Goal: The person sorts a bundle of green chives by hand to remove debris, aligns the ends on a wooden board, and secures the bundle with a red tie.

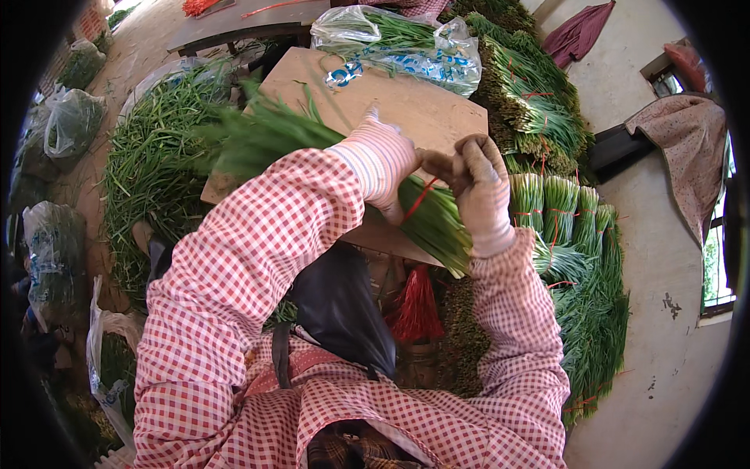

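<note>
My left hand [381, 162], in a striped knit glove with soiled fingertips, is closed round a bundle of long green leafy stalks that look like garlic chives [439, 228]. The leafy end at the left is smeared by motion. A red tie [419, 200] circles the bundle just right of my left hand. My right hand [478, 195], in a similar glove with dark, dirty fingers, is beside the bundle. Its fingers are curled and pinched close to my left fingertips. Whatever lies between them is too small to make out. The bundle is over a brown board [375, 92].
A clear plastic bag of greens [398, 48] lies on the board's far edge. Tied bundles [556, 207] are stacked at the right along the wall. Loose greens [160, 168] heap up at the left. Red ties [419, 306] hang below the board; bagged greens [55, 242] stand far left.
</note>
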A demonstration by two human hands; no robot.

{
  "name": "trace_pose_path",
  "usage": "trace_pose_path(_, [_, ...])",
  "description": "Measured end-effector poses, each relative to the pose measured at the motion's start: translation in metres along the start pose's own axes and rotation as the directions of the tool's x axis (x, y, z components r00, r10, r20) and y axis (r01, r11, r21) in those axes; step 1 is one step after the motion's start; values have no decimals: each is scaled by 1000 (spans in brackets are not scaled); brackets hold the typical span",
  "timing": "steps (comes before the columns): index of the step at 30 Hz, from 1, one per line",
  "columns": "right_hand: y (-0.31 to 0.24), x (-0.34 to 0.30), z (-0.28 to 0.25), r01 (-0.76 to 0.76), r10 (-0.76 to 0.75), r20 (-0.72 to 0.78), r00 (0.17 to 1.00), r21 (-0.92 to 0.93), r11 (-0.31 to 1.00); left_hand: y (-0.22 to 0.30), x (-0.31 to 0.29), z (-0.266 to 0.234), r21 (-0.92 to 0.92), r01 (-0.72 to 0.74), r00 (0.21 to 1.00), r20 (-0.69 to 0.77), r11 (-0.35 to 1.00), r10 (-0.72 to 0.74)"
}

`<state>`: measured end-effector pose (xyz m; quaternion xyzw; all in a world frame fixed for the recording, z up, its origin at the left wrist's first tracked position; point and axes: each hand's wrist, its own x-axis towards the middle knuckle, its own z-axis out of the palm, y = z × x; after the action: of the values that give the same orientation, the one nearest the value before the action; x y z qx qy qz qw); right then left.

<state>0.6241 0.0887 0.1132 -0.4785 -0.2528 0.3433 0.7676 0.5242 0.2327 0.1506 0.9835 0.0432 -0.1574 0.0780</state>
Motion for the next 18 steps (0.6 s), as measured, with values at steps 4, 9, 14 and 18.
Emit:
trace_pose_path(4, [57, 39, -69, -173, 170, -163, 972, -7, 985, -2, 23, 59, 109, 93, 993, -77, 990, -85])
trace_pose_path(9, [14, 69, -47, -190, 297, 125, 947, -528, 828, -14, 24, 61, 56, 115, 992, -64, 992, -111])
trace_pose_path(14, [20, 47, -32, 147, 660, 100, 744, -989, -16, -16, 26, 61, 77, 71, 995, -70, 994, -66])
trace_pose_path(18, [17, 51, -36, -23, 723, 46, 689, -996, 86, -4, 4, 87, 88, 235, 899, -399, 968, -182])
